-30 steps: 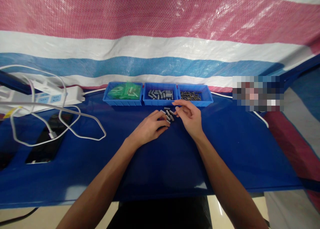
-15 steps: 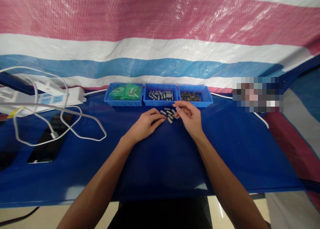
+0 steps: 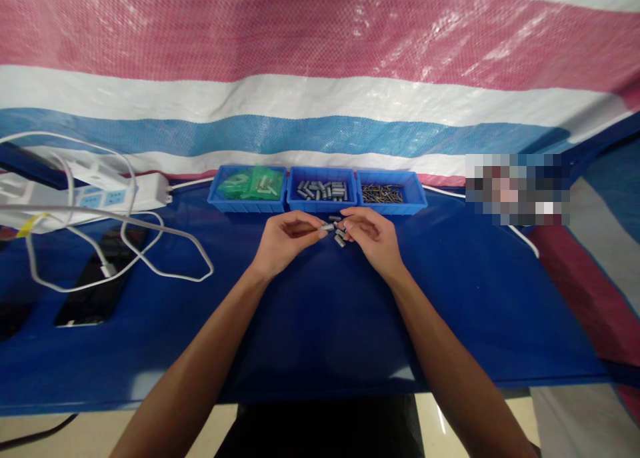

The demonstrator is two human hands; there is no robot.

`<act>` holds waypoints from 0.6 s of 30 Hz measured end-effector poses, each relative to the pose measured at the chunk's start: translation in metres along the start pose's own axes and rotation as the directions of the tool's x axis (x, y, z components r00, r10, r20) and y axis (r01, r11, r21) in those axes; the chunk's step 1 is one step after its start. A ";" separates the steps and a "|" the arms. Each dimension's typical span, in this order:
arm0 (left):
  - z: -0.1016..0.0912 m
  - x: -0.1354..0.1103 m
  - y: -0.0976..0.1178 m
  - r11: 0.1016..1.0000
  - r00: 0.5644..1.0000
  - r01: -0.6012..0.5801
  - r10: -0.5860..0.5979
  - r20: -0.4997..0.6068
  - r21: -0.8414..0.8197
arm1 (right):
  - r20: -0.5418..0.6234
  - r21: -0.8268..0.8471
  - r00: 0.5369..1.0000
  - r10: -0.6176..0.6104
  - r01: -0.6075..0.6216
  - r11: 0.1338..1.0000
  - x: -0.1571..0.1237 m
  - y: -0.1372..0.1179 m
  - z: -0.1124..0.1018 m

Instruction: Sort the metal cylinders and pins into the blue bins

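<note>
My left hand pinches a small grey metal cylinder between thumb and fingertips, holding it level over the blue table. Facing it, my right hand has its thumb and index finger drawn together close to the cylinder's right end. What those fingertips hold, if anything, is too small to make out. Beneath and between the hands lies a little pile of similar metal cylinders, partly hidden by the right fingers.
Behind the hands stand three blue bins: one with green bags, one with metal cylinders, one with screws. At left are a power strip, white cables and a phone. A striped tarp hangs behind.
My left hand has picked up a metal cylinder from the pile and drawn it slightly left. My right hand has shifted a little left and its fingertips have closed together.
</note>
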State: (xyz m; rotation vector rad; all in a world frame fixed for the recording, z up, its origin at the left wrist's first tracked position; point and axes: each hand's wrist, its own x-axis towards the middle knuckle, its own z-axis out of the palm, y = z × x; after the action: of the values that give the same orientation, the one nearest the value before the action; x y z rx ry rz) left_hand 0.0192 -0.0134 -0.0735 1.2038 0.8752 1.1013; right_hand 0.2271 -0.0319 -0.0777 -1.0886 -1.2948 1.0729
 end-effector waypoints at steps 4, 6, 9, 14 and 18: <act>0.000 0.001 0.002 1.000 1.000 0.008 -0.008 -0.018 -0.015 | 0.014 0.023 1.000 0.015 -0.015 1.000 -0.001 -0.001 0.001; 0.001 0.001 0.003 1.000 0.999 0.007 -0.007 -0.036 0.001 | 0.011 0.029 1.000 0.019 -0.020 0.999 0.000 -0.001 0.001; 0.002 0.002 0.006 0.999 0.998 0.014 -0.012 -0.059 0.030 | 0.010 0.025 0.999 0.033 -0.033 0.999 0.000 0.000 0.001; 0.003 0.003 0.008 0.997 0.996 0.068 -0.065 -0.063 0.044 | 0.024 0.013 0.999 0.044 -0.045 0.999 0.000 0.001 0.001; 0.002 0.003 0.005 0.996 0.996 0.069 -0.065 -0.061 0.052 | 0.031 0.012 0.999 0.044 -0.044 0.999 0.000 0.001 0.001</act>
State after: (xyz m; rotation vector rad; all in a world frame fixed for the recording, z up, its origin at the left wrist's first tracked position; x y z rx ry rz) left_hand 0.0206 -0.0109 -0.0678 1.1829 0.9896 1.0696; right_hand 0.2261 -0.0321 -0.0790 -1.0998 -1.2923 1.1334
